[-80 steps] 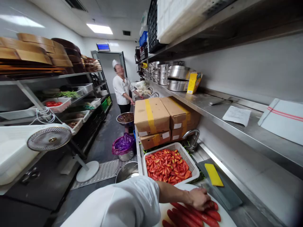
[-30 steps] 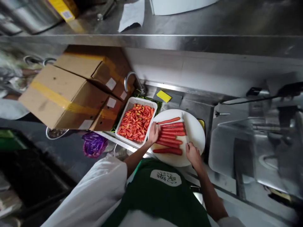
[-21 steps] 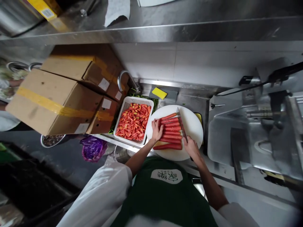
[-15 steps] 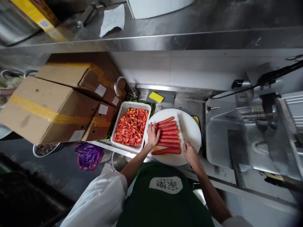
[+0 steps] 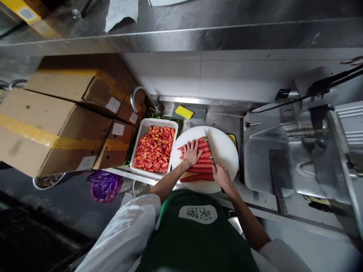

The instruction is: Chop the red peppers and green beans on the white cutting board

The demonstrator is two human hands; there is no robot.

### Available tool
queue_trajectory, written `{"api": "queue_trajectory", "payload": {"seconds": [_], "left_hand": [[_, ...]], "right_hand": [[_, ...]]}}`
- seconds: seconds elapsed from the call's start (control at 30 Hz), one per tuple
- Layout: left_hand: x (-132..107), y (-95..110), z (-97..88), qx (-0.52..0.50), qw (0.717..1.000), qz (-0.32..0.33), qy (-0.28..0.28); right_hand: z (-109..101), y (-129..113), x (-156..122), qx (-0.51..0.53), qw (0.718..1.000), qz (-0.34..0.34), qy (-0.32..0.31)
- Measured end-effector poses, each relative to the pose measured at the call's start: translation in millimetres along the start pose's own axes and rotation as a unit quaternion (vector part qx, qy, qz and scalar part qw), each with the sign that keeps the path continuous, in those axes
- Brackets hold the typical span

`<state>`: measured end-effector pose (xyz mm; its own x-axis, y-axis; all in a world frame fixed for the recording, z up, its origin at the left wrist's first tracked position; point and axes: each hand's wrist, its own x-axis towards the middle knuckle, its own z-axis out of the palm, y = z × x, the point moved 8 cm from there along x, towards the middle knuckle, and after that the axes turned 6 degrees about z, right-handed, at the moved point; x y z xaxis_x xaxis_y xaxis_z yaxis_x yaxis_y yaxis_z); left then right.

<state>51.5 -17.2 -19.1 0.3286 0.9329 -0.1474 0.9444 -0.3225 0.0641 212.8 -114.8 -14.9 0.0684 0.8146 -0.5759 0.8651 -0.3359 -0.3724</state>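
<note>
Several red carrots (image 5: 200, 170) lie side by side in a row on a round white cutting board (image 5: 227, 147). My left hand (image 5: 192, 153) rests flat across the upper carrots with its fingers spread. My right hand (image 5: 222, 176) is closed around the handle of a kitchen knife (image 5: 210, 149). The blade points away from me and stands along the right ends of the carrots. Whether its edge touches them I cannot tell. Left of the board, a white perforated basket (image 5: 136, 149) holds many cut carrot pieces (image 5: 155, 149).
Cardboard boxes (image 5: 36, 128) are stacked at the left, beside a curved metal faucet (image 5: 134, 94). A yellow sponge (image 5: 184, 112) lies behind the board. Overhead runs a steel shelf (image 5: 198, 36). A metal slicing machine (image 5: 306, 151) stands at the right, and a purple bag (image 5: 104, 185) sits low at the left.
My left hand has moved right and up onto the carrots, its fingers now spread. The knife has moved left, from beside the row to the carrots' right ends. The view has shifted slightly.
</note>
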Motion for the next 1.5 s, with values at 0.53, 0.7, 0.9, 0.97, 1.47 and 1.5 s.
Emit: {"api": "queue_trajectory", "payload": {"seconds": [0.53,0.7,0.9,0.97,1.47,1.5], "left_hand": [[35.0,-11.7,-1.7,-0.046,0.998,-0.049,0.009],[19.6,-9.4,-6.5,-0.028,0.999,-0.021,-0.001],[-1.6,-4.7,-2.7,-0.015,1.0,-0.02,-0.001],[-7.4,-2.2,-2.0,-0.022,1.0,0.006,-0.001],[-17.9,-8.4,-1.0,-0.029,0.999,-0.001,-0.029],[-16.7,-8.3,-1.0,-0.023,0.999,-0.006,-0.033]], "right_hand": [[-30.5,-11.0,40.7,-0.08,0.996,0.004,0.028],[-23.2,-26.8,43.6,-0.099,0.995,-0.023,0.019],[-19.4,-29.4,46.0,-0.1,0.994,-0.031,0.007],[-21.7,-27.1,47.1,-0.097,0.995,-0.029,0.008],[-8.4,-23.5,20.0,-0.118,0.993,-0.022,0.0],[-8.0,-25.0,20.2,-0.118,0.993,-0.023,-0.001]]}}
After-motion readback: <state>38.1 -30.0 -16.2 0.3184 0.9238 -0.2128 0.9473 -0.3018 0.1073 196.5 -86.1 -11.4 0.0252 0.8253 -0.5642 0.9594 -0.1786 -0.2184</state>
